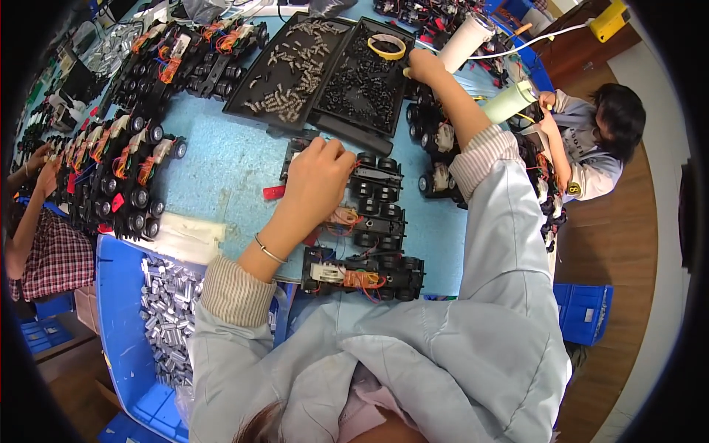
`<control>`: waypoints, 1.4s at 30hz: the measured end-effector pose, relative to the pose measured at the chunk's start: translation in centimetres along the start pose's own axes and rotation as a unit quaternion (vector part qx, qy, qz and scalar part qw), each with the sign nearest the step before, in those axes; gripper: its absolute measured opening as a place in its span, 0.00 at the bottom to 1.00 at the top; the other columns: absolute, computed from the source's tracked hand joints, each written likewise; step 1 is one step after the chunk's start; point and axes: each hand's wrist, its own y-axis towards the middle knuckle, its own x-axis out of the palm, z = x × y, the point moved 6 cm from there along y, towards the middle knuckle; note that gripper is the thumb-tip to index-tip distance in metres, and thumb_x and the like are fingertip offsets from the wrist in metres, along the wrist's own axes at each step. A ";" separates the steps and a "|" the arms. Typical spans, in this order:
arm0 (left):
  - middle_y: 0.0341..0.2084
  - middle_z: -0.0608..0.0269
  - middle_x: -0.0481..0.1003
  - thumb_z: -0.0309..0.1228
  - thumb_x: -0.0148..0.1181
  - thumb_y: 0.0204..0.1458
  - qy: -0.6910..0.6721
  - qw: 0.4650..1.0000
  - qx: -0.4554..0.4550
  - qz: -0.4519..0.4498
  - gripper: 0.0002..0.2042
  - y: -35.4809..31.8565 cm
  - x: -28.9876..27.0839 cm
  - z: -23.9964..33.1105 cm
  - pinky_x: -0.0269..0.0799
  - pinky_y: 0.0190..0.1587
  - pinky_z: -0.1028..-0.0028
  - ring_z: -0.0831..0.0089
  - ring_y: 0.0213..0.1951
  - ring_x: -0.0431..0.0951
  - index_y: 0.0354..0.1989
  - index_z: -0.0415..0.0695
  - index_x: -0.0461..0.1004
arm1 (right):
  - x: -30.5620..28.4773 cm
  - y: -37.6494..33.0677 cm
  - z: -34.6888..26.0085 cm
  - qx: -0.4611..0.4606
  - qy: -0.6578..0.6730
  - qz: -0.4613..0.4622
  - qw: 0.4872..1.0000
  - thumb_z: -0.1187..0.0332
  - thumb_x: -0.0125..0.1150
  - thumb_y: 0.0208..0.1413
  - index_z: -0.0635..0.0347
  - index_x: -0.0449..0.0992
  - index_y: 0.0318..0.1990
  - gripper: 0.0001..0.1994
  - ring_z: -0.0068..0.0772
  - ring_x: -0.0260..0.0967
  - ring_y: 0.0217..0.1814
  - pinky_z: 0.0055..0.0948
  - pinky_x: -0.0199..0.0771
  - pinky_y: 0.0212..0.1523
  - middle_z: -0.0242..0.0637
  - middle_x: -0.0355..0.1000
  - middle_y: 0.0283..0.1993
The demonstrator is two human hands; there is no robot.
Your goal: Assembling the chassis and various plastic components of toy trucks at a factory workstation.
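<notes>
My left hand [319, 177] rests on a black toy car chassis [373, 193] with black wheels and orange wires, fingers curled over its left end. A second black chassis [363, 275] lies just below it, nearer me. My right hand [424, 65] reaches far across to the edge of a black tray of small black screws [362, 81], fingers closed at the tray's right rim; what it pinches is too small to tell. A yellow tape ring [387, 46] lies in that tray.
A second black tray of silver screws [289, 66] sits left of it. Rows of chassis [122, 170] fill the left of the blue table [229, 170]. A blue bin of metal cylinders [166, 317] stands at lower left. Other people work at left and right.
</notes>
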 end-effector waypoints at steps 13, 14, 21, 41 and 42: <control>0.34 0.63 0.74 0.24 0.60 0.44 -0.023 0.999 -0.008 -0.022 0.10 0.1 -0.3 0.0 0.71 0.36 0.68 0.62 0.38 0.72 0.37 0.42 0.76 | -1.9 -0.7 2.7 0.081 0.167 0.023 0.982 0.68 0.66 0.38 0.66 0.78 0.34 0.14 0.38 0.75 0.36 0.33 0.73 0.38 0.46 0.76 0.33; 0.36 0.62 0.74 0.24 0.60 0.45 -0.027 1.000 0.003 0.002 0.11 0.2 -0.6 0.2 0.72 0.36 0.69 0.62 0.39 0.72 0.39 0.42 0.76 | -2.5 -1.0 2.4 0.063 0.219 0.040 0.973 0.67 0.66 0.37 0.67 0.78 0.33 0.15 0.35 0.74 0.32 0.31 0.73 0.36 0.44 0.76 0.30; 0.41 0.57 0.76 0.26 0.57 0.52 -0.204 0.974 -0.064 0.074 0.15 2.6 -2.7 -0.2 0.73 0.37 0.72 0.66 0.41 0.76 0.49 0.39 0.72 | -7.7 -7.2 -2.1 -0.048 0.300 0.145 0.942 0.73 0.61 0.45 0.66 0.77 0.37 0.10 0.28 0.70 0.30 0.27 0.70 0.35 0.37 0.74 0.29; 0.34 0.58 0.75 0.18 0.56 0.46 -0.090 0.994 0.037 0.052 0.13 -5.4 -4.6 8.9 0.73 0.38 0.70 0.65 0.35 0.76 0.42 0.40 0.73 | -4.5 -32.7 -13.7 -0.099 0.397 0.123 0.904 0.71 0.54 0.57 0.63 0.69 0.39 0.06 0.32 0.64 0.27 0.30 0.65 0.30 0.38 0.68 0.27; 0.35 0.57 0.75 0.17 0.56 0.45 0.023 0.991 0.110 0.077 0.13 -5.7 -4.5 9.0 0.73 0.40 0.67 0.61 0.37 0.76 0.41 0.41 0.73 | -3.9 -32.3 -13.8 -0.101 0.399 0.125 0.903 0.71 0.54 0.57 0.63 0.69 0.39 0.06 0.32 0.64 0.27 0.30 0.65 0.30 0.38 0.68 0.27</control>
